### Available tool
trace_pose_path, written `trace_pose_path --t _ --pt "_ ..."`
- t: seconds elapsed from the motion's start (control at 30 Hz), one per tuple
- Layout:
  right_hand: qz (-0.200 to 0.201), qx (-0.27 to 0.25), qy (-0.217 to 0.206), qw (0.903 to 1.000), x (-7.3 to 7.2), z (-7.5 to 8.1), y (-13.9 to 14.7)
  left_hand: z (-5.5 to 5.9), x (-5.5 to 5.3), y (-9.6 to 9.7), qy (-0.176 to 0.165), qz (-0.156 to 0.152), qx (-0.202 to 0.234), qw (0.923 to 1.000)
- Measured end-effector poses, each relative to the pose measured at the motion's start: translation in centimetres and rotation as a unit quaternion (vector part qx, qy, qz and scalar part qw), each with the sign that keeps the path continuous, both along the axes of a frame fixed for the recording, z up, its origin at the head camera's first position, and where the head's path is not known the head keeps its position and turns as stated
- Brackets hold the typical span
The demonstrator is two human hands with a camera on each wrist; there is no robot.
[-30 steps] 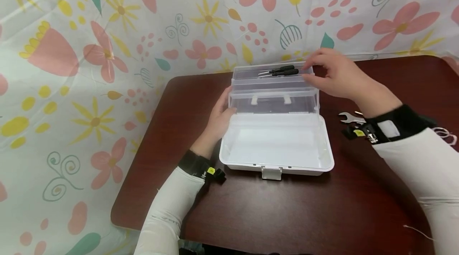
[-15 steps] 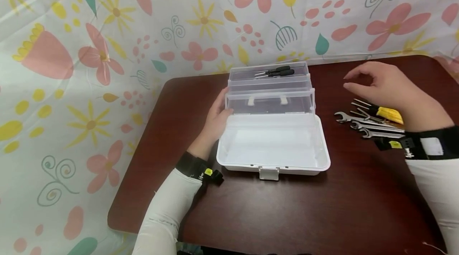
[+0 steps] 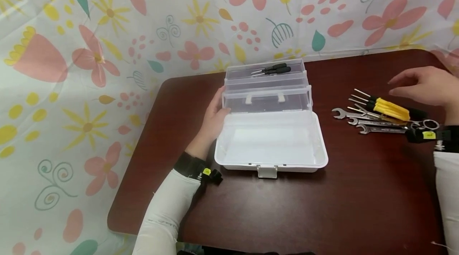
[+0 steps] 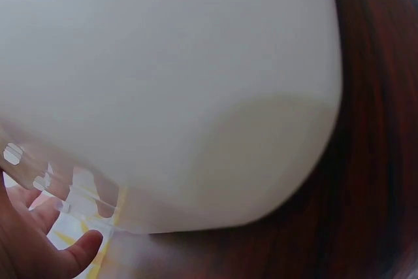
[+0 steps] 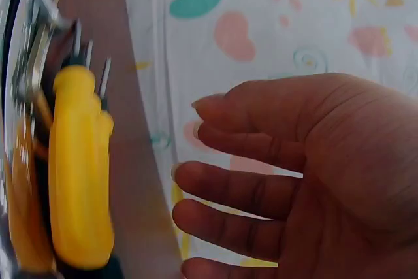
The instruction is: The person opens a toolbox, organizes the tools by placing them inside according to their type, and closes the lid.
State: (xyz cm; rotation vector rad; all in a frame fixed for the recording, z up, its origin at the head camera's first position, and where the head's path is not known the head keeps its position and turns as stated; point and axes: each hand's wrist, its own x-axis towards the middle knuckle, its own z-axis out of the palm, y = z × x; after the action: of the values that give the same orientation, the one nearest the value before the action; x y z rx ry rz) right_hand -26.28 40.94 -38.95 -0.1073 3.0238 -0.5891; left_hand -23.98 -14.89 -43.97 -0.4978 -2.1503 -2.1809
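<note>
A white toolbox [image 3: 269, 143] stands on the table with its clear lid [image 3: 267, 99] swung up and back. My left hand [image 3: 211, 123] holds the lid's left side, thumb in front and fingers behind; in the left wrist view the fingers [image 4: 42, 213] show partly through clear plastic. Two black-handled screwdrivers [image 3: 274, 70] lie in the lid's upper compartment. My right hand [image 3: 426, 83] hovers with loosely bent fingers and nothing in them, just behind a pile of tools. The pile has yellow-handled screwdrivers [image 3: 391, 108] and several open-ended wrenches [image 3: 380, 130].
The dark red-brown table [image 3: 279, 215] reaches back to a flower-printed cloth [image 3: 193, 8] hanging behind and to the left. A white latch [image 3: 267, 171] juts from the toolbox's front edge.
My right hand has moved right, away from the lid compartment to above the tool pile, uncovering the screwdrivers and wrenches. My left hand stays at the lid.
</note>
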Motion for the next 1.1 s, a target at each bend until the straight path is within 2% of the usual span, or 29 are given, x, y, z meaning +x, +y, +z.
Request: trace_pose_path --t 0.17,0.37,0.6,0.67,0.9,1.1 --pt "-0.018 0.002 0.0 0.9998 -0.3 -1.3 1.5 0.2 0.0 0.0 0.003 0.011 -0.015 0.9998" --pt "-0.009 0.004 -0.02 0.9998 -0.8 -2.2 1.7 0.0 -0.1 -0.3 0.001 0.011 -0.01 0.9999" --pt "0.011 -0.007 -0.067 0.9977 -0.9 -2.3 0.9 0.1 0.1 -0.4 -0.004 -0.002 0.02 0.9998" --pt "0.015 0.002 -0.066 0.9977 -0.9 -2.3 1.0 0.1 0.1 -0.4 -0.007 0.001 0.017 0.9998" --pt "-0.002 -0.017 -0.071 0.9973 -0.9 -2.9 2.1 0.1 0.2 -0.3 0.001 0.006 0.009 0.9999" --pt "-0.003 -0.017 -0.072 0.9973 -0.2 -2.8 2.6 -0.1 0.2 -0.2 0.003 0.004 0.002 1.0"
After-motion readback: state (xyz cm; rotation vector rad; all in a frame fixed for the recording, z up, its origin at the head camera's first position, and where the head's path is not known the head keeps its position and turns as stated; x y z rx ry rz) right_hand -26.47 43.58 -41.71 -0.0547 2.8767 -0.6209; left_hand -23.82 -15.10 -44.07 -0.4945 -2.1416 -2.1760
